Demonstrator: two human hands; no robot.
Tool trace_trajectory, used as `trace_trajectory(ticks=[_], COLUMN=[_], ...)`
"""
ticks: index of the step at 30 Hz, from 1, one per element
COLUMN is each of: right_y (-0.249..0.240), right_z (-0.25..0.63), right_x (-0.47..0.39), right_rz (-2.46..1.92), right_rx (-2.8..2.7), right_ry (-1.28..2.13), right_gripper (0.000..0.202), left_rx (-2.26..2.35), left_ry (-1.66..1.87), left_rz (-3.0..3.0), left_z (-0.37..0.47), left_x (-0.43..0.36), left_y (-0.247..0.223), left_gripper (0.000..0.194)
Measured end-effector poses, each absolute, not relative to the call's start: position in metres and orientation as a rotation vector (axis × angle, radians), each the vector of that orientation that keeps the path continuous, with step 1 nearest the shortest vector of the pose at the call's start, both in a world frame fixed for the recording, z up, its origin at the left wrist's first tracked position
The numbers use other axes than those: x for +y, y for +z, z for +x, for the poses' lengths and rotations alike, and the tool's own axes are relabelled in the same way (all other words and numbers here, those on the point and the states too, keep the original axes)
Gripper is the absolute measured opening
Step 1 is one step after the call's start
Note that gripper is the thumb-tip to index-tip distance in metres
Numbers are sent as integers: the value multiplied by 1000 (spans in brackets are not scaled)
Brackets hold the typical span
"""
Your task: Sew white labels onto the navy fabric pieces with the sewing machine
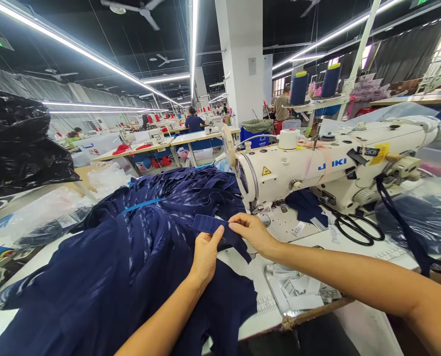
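A navy fabric strip point(210, 223) is stretched between my two hands, just left of the sewing machine's needle end. My left hand point(204, 254) pinches it from below, thumb on top. With thumb and fingertips closed, my right hand point(253, 233) grips the strip a little further right, and one end hangs down beneath that hand. Under and beside my left arm lies a large heap of navy garments point(105, 277) with pale stitched trim and a blue tie across it. The white sewing machine point(298, 168) stands behind my right hand.
Black-handled scissors point(357, 230) lie on the right by navy scraps point(306, 206). A metal tray point(276, 291) of white labels is set near the table's front edge. Navy thread cones point(330, 81) stand above the machine. A black plastic bag point(20, 143) is at left; people sit at benches beyond.
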State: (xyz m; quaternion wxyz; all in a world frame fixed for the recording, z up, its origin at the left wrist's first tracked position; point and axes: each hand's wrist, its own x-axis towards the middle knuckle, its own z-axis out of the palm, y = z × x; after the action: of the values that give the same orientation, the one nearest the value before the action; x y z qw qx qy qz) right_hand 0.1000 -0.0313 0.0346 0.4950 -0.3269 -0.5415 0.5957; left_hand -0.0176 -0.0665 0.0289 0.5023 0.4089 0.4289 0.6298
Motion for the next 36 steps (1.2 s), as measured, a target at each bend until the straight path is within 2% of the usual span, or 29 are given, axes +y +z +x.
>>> trace_trajectory(ticks=[15,19,21,23,26,29,36], right_y=[37,32,29,25,23,21,15], right_z=[108,114,116,118,121,122,125], right_x=[-36,-32,-31,-31,-31,-31,-30], right_rz=[-767,-803,-829,-848,-865,-852,-822], right_rx=[-1319,-1473,-1538,-1575,-1614,-1663,-1750], right_ry=[1445,1201,1133,1098,1083,1081,1048], right_gripper=[13,11,11,11,11,12,11], left_rx=[1021,1343,1519,1510,1317,1292,1201], left_ry=[1384,1741,1939,1889,1496,1359,1387], left_rz=[1153,1346,1682,2205,2740,2762,2593], left_z=[-22,-31,-36,-39,-40,-38,-37], left_x=[-64,-59,-59,-61,-62,-62,-63], left_y=[26,27,31,35,36,33,33], left_gripper=[30,41,47,42,28,18,4])
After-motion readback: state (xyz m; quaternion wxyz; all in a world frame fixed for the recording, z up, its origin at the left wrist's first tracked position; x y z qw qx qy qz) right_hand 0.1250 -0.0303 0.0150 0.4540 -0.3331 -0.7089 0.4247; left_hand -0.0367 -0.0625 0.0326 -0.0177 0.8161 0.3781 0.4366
